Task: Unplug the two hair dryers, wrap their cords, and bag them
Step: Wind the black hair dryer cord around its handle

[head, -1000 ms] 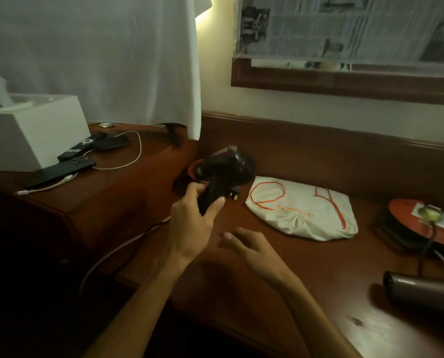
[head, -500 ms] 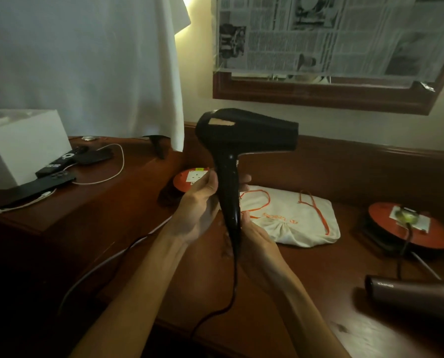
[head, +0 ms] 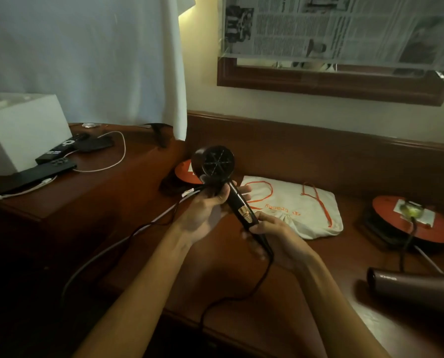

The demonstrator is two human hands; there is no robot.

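Observation:
Above the wooden desk (head: 241, 301) I hold a black hair dryer (head: 213, 164), its round rear grille turned toward me. My left hand (head: 205, 210) grips the upper handle just under the body. My right hand (head: 272, 233) grips the handle's lower end, where the black cord (head: 254, 285) leaves and drops over the desk's front edge. A white drawstring bag (head: 301, 210) with orange cords lies flat behind my hands. A second, brown hair dryer (head: 417, 288) lies at the right, its cord running up to a plug in an orange cable reel (head: 417, 223).
Another orange cable reel (head: 184, 174) sits behind the black dryer. The raised shelf at the left carries a white box (head: 21, 130), remotes, a phone (head: 42, 174) and white cables. White cloth hangs above; a framed mirror covered with newspaper hangs on the wall.
The black dryer was picked up from beside the left reel, held upright, then tilted so its rear grille faces me. My right hand has slid down to the handle's lower end.

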